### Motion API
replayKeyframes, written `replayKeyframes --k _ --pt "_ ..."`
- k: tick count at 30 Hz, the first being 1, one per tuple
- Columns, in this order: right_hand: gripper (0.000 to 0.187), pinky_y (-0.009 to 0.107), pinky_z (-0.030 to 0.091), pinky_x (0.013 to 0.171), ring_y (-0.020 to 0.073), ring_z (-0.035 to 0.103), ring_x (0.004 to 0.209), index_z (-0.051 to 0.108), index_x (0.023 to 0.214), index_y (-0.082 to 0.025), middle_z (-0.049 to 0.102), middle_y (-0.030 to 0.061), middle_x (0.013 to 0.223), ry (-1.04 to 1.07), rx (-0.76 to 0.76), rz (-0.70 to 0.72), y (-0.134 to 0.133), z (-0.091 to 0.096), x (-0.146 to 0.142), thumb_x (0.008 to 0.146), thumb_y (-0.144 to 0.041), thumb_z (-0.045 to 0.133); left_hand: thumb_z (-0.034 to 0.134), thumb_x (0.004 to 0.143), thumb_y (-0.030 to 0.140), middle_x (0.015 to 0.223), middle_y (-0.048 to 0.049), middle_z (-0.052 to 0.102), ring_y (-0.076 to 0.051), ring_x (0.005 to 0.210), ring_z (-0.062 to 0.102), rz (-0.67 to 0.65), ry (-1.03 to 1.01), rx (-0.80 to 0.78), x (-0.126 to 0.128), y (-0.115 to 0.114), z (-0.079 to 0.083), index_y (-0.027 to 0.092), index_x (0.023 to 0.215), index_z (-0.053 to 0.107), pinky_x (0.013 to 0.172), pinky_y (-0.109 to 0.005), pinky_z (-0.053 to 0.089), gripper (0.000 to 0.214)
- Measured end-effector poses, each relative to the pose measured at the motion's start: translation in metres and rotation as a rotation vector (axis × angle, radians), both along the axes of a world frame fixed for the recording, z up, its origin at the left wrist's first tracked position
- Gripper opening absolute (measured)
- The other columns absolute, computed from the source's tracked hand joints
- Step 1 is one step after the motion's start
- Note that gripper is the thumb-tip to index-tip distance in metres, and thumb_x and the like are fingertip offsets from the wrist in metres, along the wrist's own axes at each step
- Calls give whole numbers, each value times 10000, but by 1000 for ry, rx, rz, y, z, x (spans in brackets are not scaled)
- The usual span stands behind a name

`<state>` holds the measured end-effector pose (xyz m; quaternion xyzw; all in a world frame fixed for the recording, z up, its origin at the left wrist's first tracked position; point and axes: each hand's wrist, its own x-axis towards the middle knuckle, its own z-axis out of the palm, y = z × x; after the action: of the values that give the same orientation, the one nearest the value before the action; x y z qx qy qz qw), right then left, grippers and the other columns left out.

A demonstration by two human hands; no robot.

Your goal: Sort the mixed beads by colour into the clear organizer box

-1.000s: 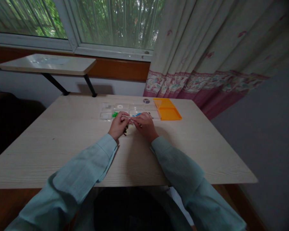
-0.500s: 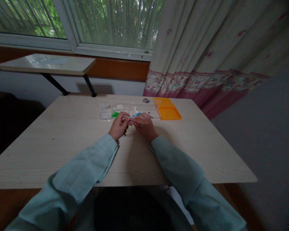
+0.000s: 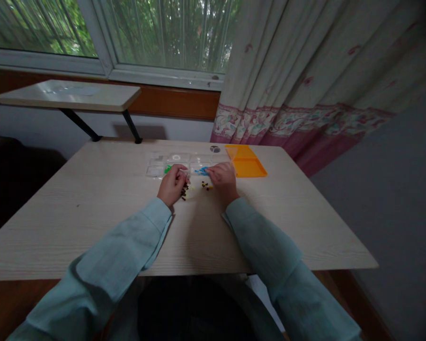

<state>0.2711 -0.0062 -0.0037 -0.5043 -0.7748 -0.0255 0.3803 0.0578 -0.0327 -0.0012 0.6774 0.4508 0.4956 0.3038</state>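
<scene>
A clear plastic compartment box [image 3: 195,158] lies across the far part of the table. Small blue pieces [image 3: 201,171] sit in one front compartment and small green pieces [image 3: 168,168] in another. My right hand [image 3: 224,180] is at the blue pieces, fingertips pinched together; whatever is between them is too small to make out. My left hand [image 3: 173,183] is closed just in front of the box, and its fingers hide what they hold. Close beside it lie small dark brown pieces [image 3: 183,192]. Several yellow and dark pieces [image 3: 206,186] lie between the hands.
An open orange case [image 3: 249,161] lies right of the clear box. A round dark object [image 3: 215,148] is behind the box. At the back left a raised white shelf [image 3: 71,94] stands on black legs. A curtain [image 3: 287,85] hangs beyond the table's right rear.
My right hand has parted from my left and moved right to the blue pieces. This uncovers the yellow and dark pieces on the table. My left hand has shifted slightly left.
</scene>
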Motion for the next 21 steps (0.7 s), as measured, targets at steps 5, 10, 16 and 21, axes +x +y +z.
replayKeyframes --k 5,10,16,21 --pt "275 388 348 861 238 481 949 749 888 -205 648 82 921 60 20 -276 16 -12 31 902 -379 537 473 900 301 700 26 553 -122 641 531 90 78 32 -8 4 -5 215 1086 538 594 -218 411 215" --pt "298 396 346 844 249 467 946 749 908 -197 635 97 956 59 11 -332 20 -21 35 905 -379 513 463 903 305 690 25 524 -121 615 490 82 138 23 -8 4 -5 214 1067 566 596 -226 401 214" --pt "296 403 351 860 245 475 932 741 907 -190 646 101 929 75 6 -317 18 -19 33 910 -341 487 449 911 329 736 4 552 -135 660 524 65 153 17 -7 5 -8 214 1049 583 604 -235 419 224" --pt "265 389 347 863 237 475 935 741 904 -196 645 90 933 64 -9 -324 19 -20 34 886 -340 519 460 906 332 775 -6 579 -140 689 552 49 150 11 -8 6 -9 212 1053 591 631 -244 442 231"
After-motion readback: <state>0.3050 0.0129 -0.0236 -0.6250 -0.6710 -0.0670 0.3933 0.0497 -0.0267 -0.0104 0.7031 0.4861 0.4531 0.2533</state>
